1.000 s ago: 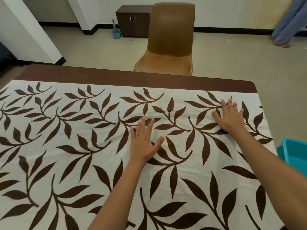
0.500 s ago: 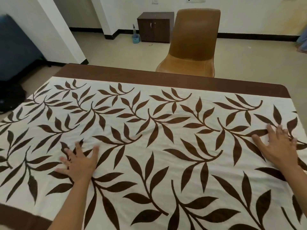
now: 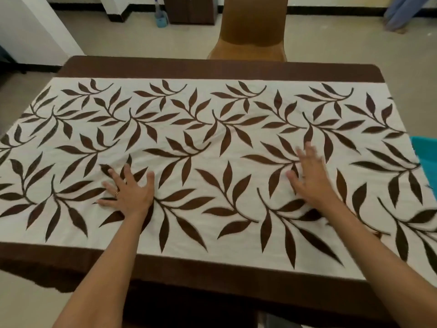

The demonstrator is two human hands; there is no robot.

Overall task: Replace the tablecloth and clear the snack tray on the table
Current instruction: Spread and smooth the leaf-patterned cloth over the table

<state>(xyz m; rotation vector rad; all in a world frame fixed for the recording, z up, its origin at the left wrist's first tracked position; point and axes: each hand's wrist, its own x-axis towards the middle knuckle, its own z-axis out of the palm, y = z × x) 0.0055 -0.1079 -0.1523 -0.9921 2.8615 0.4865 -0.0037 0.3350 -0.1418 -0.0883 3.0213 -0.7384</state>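
A cream tablecloth (image 3: pixel 212 147) printed with brown leaves and edged in dark brown lies spread flat over the whole table. My left hand (image 3: pixel 128 191) rests palm down on it at the near left, fingers spread, a ring on one finger. Palm down as well, my right hand (image 3: pixel 309 174) lies on the cloth at the near right, slightly blurred. Neither hand holds anything. No snack tray is in view.
A brown plastic chair (image 3: pixel 251 29) stands at the table's far side. A teal bin (image 3: pixel 425 157) sits past the right edge. A dark cabinet (image 3: pixel 189 8) and a blue bottle (image 3: pixel 160 15) stand by the back wall. A person's legs (image 3: pixel 402 13) show at top right.
Both hands have slid across the cloth: the left went out to the left and then partly back, the right drew inward toward the middle. The view pulled back, showing the near border.
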